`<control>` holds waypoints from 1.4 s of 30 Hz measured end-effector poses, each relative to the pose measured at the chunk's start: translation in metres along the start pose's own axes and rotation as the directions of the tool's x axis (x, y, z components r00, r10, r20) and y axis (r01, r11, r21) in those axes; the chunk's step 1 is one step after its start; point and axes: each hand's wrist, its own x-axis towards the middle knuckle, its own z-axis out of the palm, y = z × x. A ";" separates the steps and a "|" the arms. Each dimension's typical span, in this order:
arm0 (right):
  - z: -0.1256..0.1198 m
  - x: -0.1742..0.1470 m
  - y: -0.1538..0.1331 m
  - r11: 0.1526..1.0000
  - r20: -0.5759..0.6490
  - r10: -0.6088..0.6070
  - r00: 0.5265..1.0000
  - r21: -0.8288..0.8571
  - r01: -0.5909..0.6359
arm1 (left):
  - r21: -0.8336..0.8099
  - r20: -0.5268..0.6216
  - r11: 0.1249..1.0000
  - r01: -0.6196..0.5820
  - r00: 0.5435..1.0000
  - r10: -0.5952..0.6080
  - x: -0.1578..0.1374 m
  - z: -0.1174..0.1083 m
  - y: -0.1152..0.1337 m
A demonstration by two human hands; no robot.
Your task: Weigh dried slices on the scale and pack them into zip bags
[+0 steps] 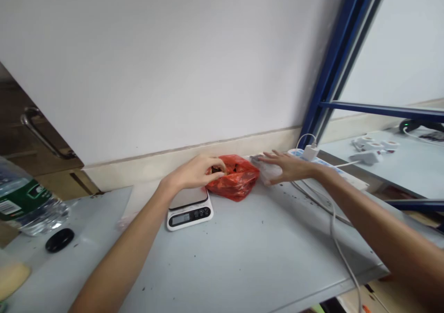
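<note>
A crumpled red plastic bag [239, 181] lies against the wall, with some dark brown contents showing at its left opening. My left hand [196, 172] is at that opening, thumb and fingers curved with a gap between them. Below it stands a white kitchen scale [190, 216], its platform partly hidden by the hand; the display digits are too small to read. To the right of the red bag, my right hand [287, 167] is open with spread fingers, over a clear plastic bag [270, 170]. Whether it touches that bag I cannot tell.
At the left are a large water bottle [29, 202] and a black round object [59, 240]. A white power strip [350, 179] with cables lies behind my right forearm. Blue metal framing [328, 72] rises at the right, with white plugs [369, 157] on the surface beyond.
</note>
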 end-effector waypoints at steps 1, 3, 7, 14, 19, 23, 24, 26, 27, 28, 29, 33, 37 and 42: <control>-0.010 0.001 -0.007 0.999 -0.037 -0.042 0.998 0.008 0.042 | 0.004 0.013 1.000 0.018 1.000 -0.018 -0.003 -0.003 -0.001; -0.026 0.007 -0.026 0.988 -0.130 -0.132 0.983 0.057 0.140 | 0.025 0.043 0.998 0.064 0.997 -0.065 -0.011 -0.007 -0.005; -0.033 0.033 -0.069 0.986 -0.032 -0.160 0.987 0.040 0.162 | 0.068 0.017 0.993 0.096 0.995 -0.098 -0.021 0.000 -0.011; -0.029 0.066 -0.093 0.984 -0.158 -0.178 0.971 -0.049 0.172 | 0.053 0.082 0.997 -0.060 0.995 0.055 -0.011 0.035 -0.022; -0.026 0.070 -0.080 0.990 -0.344 -0.028 0.938 -0.137 -0.021 | 0.012 0.109 0.995 -0.096 0.990 0.094 -0.014 0.038 -0.018; -0.028 0.078 -0.073 0.997 -0.256 0.081 0.963 0.005 -0.082 | 0.002 0.163 0.997 -0.081 0.983 0.080 -0.021 0.034 -0.001; -0.031 0.078 -0.072 0.994 -0.302 0.103 0.948 0.057 -0.090 | -0.003 0.175 0.996 -0.089 0.981 0.089 -0.023 0.032 0.003; -0.035 0.076 -0.075 0.990 -0.441 0.116 0.890 0.121 -0.069 | -0.007 0.173 0.993 -0.117 0.978 0.116 -0.031 0.028 0.009; -0.037 0.073 -0.078 0.992 -0.510 0.085 0.856 0.125 -0.024 | -0.004 0.157 0.992 -0.128 0.979 0.127 -0.036 0.024 0.011; -0.037 0.069 -0.083 0.993 -0.564 0.041 0.824 0.115 0.030 | 0.001 0.128 0.992 -0.123 0.984 0.122 -0.041 0.020 0.011; -0.037 0.065 -0.089 0.992 -0.592 -0.003 0.806 0.098 0.076 | 0.010 0.100 0.994 -0.105 0.990 0.104 -0.046 0.014 0.010; -0.024 0.057 -0.117 0.999 -0.234 -0.027 0.972 0.022 0.033 | 0.026 -0.005 0.998 0.057 0.998 -0.057 -0.066 -0.011 -0.002; -0.005 0.069 -0.132 0.998 0.084 -0.019 0.996 -0.060 0.024 | 0.044 -0.039 0.989 0.143 0.989 -0.141 -0.079 -0.026 -0.013; 0.009 0.086 -0.131 0.994 0.055 -0.093 0.994 -0.052 0.096 | 0.065 -0.033 0.983 0.169 0.985 -0.167 -0.084 -0.026 -0.021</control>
